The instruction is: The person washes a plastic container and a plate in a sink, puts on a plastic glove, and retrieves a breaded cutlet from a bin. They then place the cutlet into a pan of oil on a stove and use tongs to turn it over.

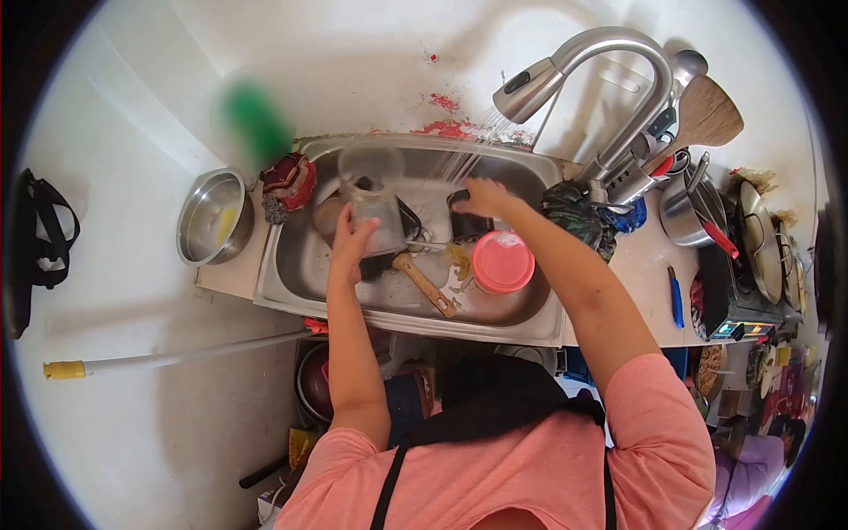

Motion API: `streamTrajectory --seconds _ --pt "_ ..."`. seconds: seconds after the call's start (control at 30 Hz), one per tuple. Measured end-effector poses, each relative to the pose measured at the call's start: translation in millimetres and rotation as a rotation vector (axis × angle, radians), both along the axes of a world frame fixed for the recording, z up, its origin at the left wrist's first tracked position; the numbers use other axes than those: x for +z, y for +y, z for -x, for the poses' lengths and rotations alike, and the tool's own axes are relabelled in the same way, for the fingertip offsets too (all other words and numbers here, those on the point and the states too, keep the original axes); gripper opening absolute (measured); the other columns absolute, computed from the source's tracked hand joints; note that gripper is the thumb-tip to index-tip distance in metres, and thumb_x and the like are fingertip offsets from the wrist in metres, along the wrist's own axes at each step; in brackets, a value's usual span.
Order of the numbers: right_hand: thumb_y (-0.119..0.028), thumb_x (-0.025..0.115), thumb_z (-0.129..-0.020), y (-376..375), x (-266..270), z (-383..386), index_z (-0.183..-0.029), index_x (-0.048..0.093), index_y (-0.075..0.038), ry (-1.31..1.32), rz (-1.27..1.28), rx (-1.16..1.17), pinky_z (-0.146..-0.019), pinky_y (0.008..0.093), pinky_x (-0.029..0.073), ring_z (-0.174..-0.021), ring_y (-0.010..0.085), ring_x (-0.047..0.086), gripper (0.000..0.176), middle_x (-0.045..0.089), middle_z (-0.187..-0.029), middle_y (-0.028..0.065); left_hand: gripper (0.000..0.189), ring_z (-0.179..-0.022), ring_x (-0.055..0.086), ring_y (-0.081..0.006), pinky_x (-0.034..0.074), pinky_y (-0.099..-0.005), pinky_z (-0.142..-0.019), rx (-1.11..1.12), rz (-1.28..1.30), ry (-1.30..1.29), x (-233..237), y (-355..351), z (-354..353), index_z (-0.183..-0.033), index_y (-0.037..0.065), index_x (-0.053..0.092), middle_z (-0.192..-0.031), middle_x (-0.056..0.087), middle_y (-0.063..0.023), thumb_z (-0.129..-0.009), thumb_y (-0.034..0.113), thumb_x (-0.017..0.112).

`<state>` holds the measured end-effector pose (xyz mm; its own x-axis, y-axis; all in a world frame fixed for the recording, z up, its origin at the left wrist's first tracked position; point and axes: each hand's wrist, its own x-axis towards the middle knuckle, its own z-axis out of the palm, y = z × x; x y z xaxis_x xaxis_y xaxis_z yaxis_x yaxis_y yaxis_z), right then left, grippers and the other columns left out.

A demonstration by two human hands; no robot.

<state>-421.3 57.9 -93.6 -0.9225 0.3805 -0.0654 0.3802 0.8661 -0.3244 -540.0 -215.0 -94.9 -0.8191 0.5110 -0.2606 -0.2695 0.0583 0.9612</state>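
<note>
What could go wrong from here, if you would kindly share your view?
The jar could slip from the left hand, perhaps striking the things crowded in the sink below. The right hand or its forearm might knock the pink lid close by. Spray from the running tap could splash off these things onto the counter.

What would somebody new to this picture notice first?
Probably the big steel faucet arching in from the right, spraying water into the sink. Next might come the round pink lid toward the basin's right end, then the clear container in the left hand, farther left over the basin.
</note>
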Motion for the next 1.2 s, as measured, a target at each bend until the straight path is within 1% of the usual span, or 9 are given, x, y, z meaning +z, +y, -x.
streamTrajectory --seconds 0.17,0.27,0.37,0.5,0.67,0.8,0.9,1.0,1.2 --pt "-0.041 0.062 -0.079 26 -7 -34 -0.104 0.064 -0.003 -0.198 -0.034 -0.345 -0.089 0.0447 0.046 -0.096 0.0366 0.062 0.046 0.064 -0.105 0.019 0.081 -0.105 0.051 -0.0194 0.04 -0.0325 -0.088 -0.27 -0.15 -0.089 19 30 -12 -0.143 0.008 0.028 -0.118 0.051 -0.0112 -0.076 0.023 0.071" --pt "-0.03 0.059 -0.08 58 -9 -50 -0.1 0.066 -0.003 -0.181 -0.15 -0.281 -0.087 0.0443 0.047 -0.098 0.0343 0.061 0.034 0.065 -0.104 0.0162 0.082 -0.107 0.05 -0.0201 0.038 -0.0326 -0.092 -0.377 -0.157 -0.017 8 52 -7 -0.143 0.009 0.028 -0.119 0.051 -0.0117 -0.075 0.02 0.072" --pt "-0.019 0.056 -0.081 52 37 -45 -0.099 0.065 -0.001 0.537 0.062 -0.325 -0.082 0.0382 0.05 -0.093 0.0297 0.063 0.027 0.067 -0.099 0.0153 0.083 -0.111 0.048 -0.0218 0.035 -0.0322 -0.097 -0.433 -0.182 0.069 22 68 -18 -0.144 0.009 0.027 -0.124 0.049 -0.013 -0.074 0.014 0.072" --pt "-0.01 0.049 -0.083 11 117 -24 -0.098 0.064 0.0 0.582 0.979 -0.294 -0.077 0.0298 0.051 -0.09 0.0189 0.062 0.024 0.064 -0.089 0.011 0.085 -0.124 0.039 -0.0248 0.029 -0.0335 -0.103 -0.479 -0.238 0.054 24 86 -26 -0.144 0.011 0.027 -0.137 0.039 -0.0158 -0.072 0.007 0.071" --pt "-0.013 0.055 -0.086 -10 135 -4 -0.113 0.053 0.001 0.411 1.575 -0.119 -0.085 0.0328 0.05 -0.094 0.0226 0.061 0.03 0.061 -0.105 0.0148 0.09 -0.136 0.024 -0.0263 0.025 -0.0357 -0.107 -0.476 -0.427 0.048 3 106 -27 -0.145 0.014 0.024 -0.146 0.026 -0.0178 -0.069 0.005 0.072" --pt "-0.016 0.059 -0.085 -8 122 13 -0.11 0.053 -0.002 0.436 1.389 -0.314 -0.093 0.032 0.042 -0.104 0.0198 0.055 0.03 0.059 -0.11 0.0095 0.087 -0.129 0.033 -0.0234 0.029 -0.035 -0.104 -0.433 -0.399 0.207 -5 113 -31 -0.146 0.015 0.022 -0.145 0.029 -0.0103 -0.074 0.009 0.069" --pt "-0.016 0.06 -0.079 -5 107 15 -0.089 0.056 -0.006 0.302 1.472 0.016 -0.079 0.0265 0.041 -0.084 0.0145 0.051 0.015 0.055 -0.09 0.0036 0.089 -0.135 0.024 -0.0248 0.029 -0.0356 -0.105 -0.429 -0.369 0.209 -5 115 -36 -0.146 0.015 0.022 -0.147 0.027 -0.0147 -0.072 0.004 0.07" --pt "-0.021 0.062 -0.083 0 114 6 -0.107 0.057 -0.007 -0.009 0.843 0.133 -0.082 0.0266 0.041 -0.091 0.0092 0.051 0.028 0.056 -0.106 0.0015 0.089 -0.133 0.029 -0.0245 0.031 -0.0353 -0.104 -0.406 -0.43 0.25 -2 114 -34 -0.145 0.015 0.023 -0.145 0.03 -0.0135 -0.071 0.003 0.071" --pt "-0.021 0.061 -0.084 -2 107 25 -0.122 0.054 -0.001 0.306 1.527 -0.114 -0.088 0.0261 0.04 -0.1 0.012 0.052 0.044 0.057 -0.115 0.0039 0.087 -0.129 0.033 -0.0251 0.03 -0.0363 -0.104 -0.361 -0.347 0.249 -13 122 -34 -0.144 0.016 0.026 -0.142 0.032 -0.0106 -0.071 0.003 0.072"
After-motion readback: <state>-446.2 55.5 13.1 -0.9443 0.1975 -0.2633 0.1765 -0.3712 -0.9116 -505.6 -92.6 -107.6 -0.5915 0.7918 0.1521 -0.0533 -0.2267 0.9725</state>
